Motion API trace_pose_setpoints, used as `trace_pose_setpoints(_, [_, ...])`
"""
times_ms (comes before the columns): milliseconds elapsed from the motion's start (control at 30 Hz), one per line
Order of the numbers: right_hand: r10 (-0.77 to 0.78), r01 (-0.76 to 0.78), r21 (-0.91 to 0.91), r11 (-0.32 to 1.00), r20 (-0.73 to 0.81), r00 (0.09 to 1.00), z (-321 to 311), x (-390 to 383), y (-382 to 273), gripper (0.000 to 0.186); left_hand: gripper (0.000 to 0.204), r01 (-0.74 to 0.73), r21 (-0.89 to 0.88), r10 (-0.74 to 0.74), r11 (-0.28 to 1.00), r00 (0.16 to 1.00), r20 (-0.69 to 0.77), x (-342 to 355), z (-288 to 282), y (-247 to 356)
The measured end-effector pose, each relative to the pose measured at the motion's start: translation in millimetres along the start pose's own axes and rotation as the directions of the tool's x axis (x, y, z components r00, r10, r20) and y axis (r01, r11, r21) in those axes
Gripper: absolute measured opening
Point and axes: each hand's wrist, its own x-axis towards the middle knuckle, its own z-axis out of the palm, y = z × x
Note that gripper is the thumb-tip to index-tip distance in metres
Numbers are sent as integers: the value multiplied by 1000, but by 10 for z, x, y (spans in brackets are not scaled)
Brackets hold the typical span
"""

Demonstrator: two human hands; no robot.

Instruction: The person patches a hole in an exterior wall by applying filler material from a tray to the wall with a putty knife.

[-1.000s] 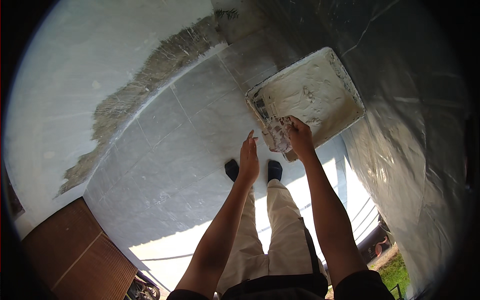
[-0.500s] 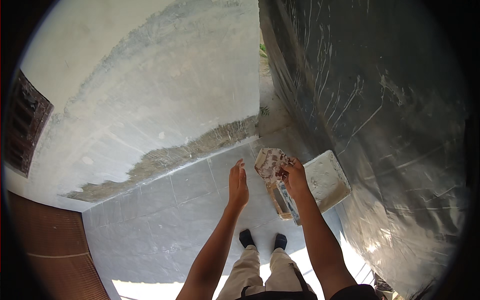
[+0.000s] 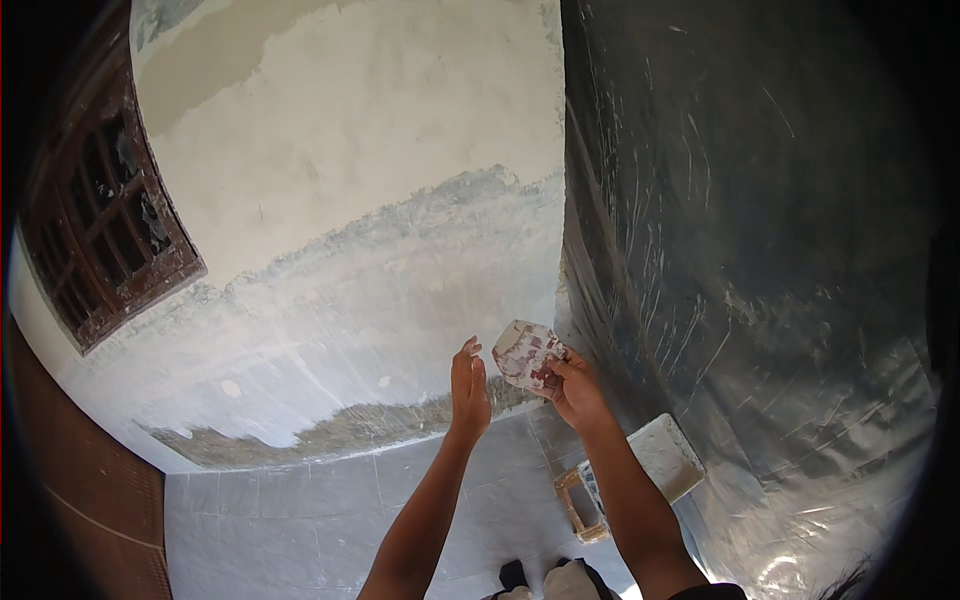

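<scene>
My right hand [image 3: 575, 392] grips a flat, angular scraper [image 3: 525, 355] smeared with whitish paste and reddish-brown patches. Just left of it, my left hand [image 3: 470, 388] is raised with its fingers extended, holding nothing; a narrow gap separates it from the scraper. Beyond both hands stands a wall [image 3: 350, 130] with cream, white and rough grey patches. Down on the floor, partly hidden by my right forearm, lies a tray [image 3: 668, 460] of white paste, with a pale rectangular frame-like object [image 3: 570, 500] beside it.
A brown wooden barred window [image 3: 110, 210] is set in the wall at left. A brown ribbed panel [image 3: 100, 480] stands at lower left. Dark, creased plastic sheeting [image 3: 780, 250] covers the right side. Grey floor tiles [image 3: 270, 510] run along the wall's base; my feet show at the bottom.
The view has swung up from the tray to the wall. The scraper, earlier over the tray's edge, is now raised in my right hand; my left hand has risen alongside it.
</scene>
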Motion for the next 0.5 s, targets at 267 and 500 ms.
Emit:
trace_pose_setpoints(267, [-121,121,12,993,157,980,609,264,-604,34,45,-160,47,163,986,985,-62,722,-312,305])
trace_pose_setpoints(500, [-185,172,73,982,259,948,1046,669,-1208,32,42,-326,120,337,938,938,-86,1614,-456,706])
